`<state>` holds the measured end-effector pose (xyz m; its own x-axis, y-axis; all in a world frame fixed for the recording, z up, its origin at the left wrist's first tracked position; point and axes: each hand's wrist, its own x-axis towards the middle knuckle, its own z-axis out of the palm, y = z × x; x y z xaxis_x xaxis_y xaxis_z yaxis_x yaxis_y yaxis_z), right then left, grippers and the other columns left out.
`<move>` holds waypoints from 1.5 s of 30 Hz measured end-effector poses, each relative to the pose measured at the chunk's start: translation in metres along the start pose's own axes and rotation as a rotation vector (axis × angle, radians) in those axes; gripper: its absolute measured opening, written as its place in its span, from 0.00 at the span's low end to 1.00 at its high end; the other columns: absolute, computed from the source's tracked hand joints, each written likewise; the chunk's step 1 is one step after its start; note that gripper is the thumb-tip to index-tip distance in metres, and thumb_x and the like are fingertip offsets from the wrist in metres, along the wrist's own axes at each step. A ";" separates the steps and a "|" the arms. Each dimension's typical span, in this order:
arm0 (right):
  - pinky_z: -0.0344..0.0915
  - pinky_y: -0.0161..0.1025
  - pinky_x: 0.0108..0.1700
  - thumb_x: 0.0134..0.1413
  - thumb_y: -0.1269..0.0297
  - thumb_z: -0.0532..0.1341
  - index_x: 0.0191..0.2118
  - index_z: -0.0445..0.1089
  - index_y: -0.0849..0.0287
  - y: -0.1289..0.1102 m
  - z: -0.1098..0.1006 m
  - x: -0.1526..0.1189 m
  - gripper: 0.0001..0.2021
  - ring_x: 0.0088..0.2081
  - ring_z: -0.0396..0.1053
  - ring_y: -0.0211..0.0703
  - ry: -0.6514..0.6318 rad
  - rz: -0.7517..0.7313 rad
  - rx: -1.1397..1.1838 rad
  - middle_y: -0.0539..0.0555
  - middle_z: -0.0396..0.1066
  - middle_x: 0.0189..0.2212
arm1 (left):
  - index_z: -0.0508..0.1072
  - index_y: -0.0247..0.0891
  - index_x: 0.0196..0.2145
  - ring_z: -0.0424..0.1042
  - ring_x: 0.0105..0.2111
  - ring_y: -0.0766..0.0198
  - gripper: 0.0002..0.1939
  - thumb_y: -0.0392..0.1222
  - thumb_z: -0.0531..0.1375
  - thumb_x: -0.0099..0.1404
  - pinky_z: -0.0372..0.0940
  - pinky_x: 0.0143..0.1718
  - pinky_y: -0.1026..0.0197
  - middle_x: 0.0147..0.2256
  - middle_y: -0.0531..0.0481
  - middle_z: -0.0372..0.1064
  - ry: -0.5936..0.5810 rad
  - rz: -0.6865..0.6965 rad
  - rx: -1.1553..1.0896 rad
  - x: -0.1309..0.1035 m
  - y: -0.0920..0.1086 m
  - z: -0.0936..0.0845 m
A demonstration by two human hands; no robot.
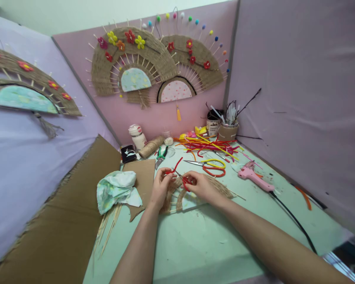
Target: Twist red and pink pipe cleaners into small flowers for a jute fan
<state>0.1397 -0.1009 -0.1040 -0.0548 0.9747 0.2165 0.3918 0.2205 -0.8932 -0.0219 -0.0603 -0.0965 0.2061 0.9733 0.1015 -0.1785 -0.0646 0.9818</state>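
Observation:
My left hand (165,182) is closed in a pinch on a short red pipe cleaner (178,164), whose free end sticks up to the right. In my right hand (195,182) are small scissors with red handles (186,183); their thin blades point up and left toward the red piece. Both hands are above a twine-woven fan (167,203) that lies on the green table, with a pale blue half-round patch (189,200) at its centre. Yellow-and-orange-handled scissors (214,170) lie just beyond my right hand.
Behind lie red and yellow pipe cleaners (207,144), green pliers (161,157) and a twine roll (151,146). A pink glue gun (256,178) with a black cord is at right. Patterned cloth (118,189), sticks (111,228) and cardboard (59,221) are at left. Decorated fans hang behind.

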 end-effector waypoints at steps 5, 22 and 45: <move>0.58 0.32 0.30 0.46 0.69 0.59 0.37 0.71 0.59 -0.006 -0.004 -0.002 0.10 0.27 0.62 0.36 -0.010 -0.052 -0.090 0.49 0.69 0.27 | 0.70 0.36 0.28 0.67 0.35 0.62 0.10 0.47 0.59 0.55 0.65 0.35 0.61 0.31 0.48 0.68 -0.099 -0.133 -0.104 0.002 0.001 -0.004; 0.60 0.35 0.37 0.49 0.71 0.58 0.44 0.70 0.56 -0.001 -0.006 -0.003 0.14 0.35 0.66 0.40 -0.077 -0.128 -0.293 0.53 0.71 0.36 | 0.71 0.35 0.25 0.68 0.27 0.68 0.08 0.38 0.65 0.45 0.64 0.33 0.64 0.26 0.51 0.69 -0.088 -0.297 -0.053 0.007 0.009 -0.020; 0.57 0.35 0.39 0.51 0.67 0.61 0.46 0.69 0.49 -0.002 -0.016 -0.005 0.14 0.42 0.68 0.43 -0.145 -0.183 -0.594 0.52 0.71 0.41 | 0.74 0.34 0.26 0.68 0.28 0.66 0.08 0.39 0.65 0.46 0.63 0.34 0.64 0.27 0.49 0.71 -0.120 -0.284 0.068 0.006 0.001 -0.017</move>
<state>0.1537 -0.1069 -0.0972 -0.2769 0.9272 0.2521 0.8042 0.3672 -0.4673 -0.0373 -0.0503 -0.0972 0.3515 0.9218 -0.1637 -0.0341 0.1873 0.9817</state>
